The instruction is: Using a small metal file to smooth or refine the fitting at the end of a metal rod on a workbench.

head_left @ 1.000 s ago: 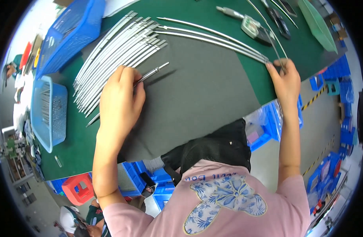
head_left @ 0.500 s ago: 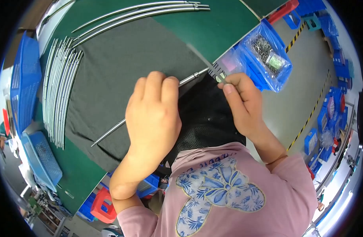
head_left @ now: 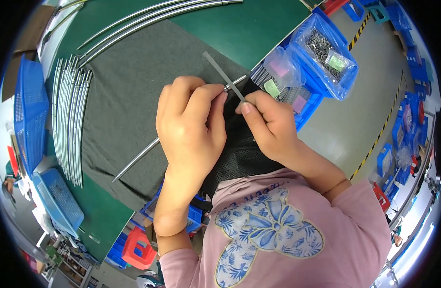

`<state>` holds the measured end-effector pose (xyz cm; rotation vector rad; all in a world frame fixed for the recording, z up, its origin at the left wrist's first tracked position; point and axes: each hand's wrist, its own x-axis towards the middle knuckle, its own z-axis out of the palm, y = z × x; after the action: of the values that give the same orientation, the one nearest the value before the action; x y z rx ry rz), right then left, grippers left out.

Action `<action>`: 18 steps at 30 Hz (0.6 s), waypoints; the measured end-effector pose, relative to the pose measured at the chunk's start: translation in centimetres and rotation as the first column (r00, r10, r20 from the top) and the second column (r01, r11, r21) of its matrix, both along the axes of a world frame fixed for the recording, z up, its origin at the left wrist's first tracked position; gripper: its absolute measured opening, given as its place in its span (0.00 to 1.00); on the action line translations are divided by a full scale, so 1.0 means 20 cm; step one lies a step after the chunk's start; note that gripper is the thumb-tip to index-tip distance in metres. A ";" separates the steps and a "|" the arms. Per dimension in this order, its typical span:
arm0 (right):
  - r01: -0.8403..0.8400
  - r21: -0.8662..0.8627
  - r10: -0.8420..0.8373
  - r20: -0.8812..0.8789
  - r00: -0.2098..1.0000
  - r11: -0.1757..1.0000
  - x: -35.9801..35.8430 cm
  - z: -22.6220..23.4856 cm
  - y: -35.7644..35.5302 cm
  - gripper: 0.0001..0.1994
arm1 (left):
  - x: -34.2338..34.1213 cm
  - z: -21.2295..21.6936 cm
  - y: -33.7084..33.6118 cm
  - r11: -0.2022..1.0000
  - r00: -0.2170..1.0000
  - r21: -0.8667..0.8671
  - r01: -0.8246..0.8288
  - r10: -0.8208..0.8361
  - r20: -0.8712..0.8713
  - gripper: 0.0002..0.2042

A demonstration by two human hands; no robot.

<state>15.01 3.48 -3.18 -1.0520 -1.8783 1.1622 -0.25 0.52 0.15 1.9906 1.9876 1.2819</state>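
My left hand (head_left: 191, 129) is closed around a long thin metal rod (head_left: 134, 163) that runs from lower left up to its tip by my fingers, lying over a dark grey mat (head_left: 129, 96). My right hand (head_left: 268, 125) pinches a flat grey strip (head_left: 223, 74) that slants up and left from my fingertips, touching the rod's end. Both hands meet at the table's near edge, above a black mesh cloth (head_left: 239, 158) on my lap.
A bundle of similar rods (head_left: 69, 120) lies at the mat's left. Long curved rods (head_left: 153, 14) lie at the back on the green table (head_left: 258, 33). Blue bins (head_left: 326, 53) with bagged small parts stand right. Blue baskets (head_left: 31, 105) sit left.
My left hand picked one rod from the table and brought it toward my body. My right hand came in from the far right and now holds the grey strip at the rod's end.
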 end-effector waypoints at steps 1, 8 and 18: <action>0.021 -0.012 -0.021 0.011 1.000 1.000 -0.01 0.01 -0.01 0.03 | 0.00 -0.01 0.00 1.000 1.000 -0.003 0.004 -0.004 0.002 0.07; 0.049 0.016 -0.049 -0.005 0.999 0.999 -0.09 0.04 0.03 0.05 | 0.00 -0.02 0.01 0.998 0.999 0.058 -0.005 0.003 0.033 0.08; 0.072 0.017 -0.073 0.053 0.996 0.997 -0.02 0.01 -0.09 0.03 | 0.00 -0.02 0.01 0.998 0.998 0.060 0.004 -0.007 0.056 0.08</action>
<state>14.56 1.76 -3.01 -1.1441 -1.8713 1.0866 -0.20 0.71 -0.27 1.9612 1.9404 1.3961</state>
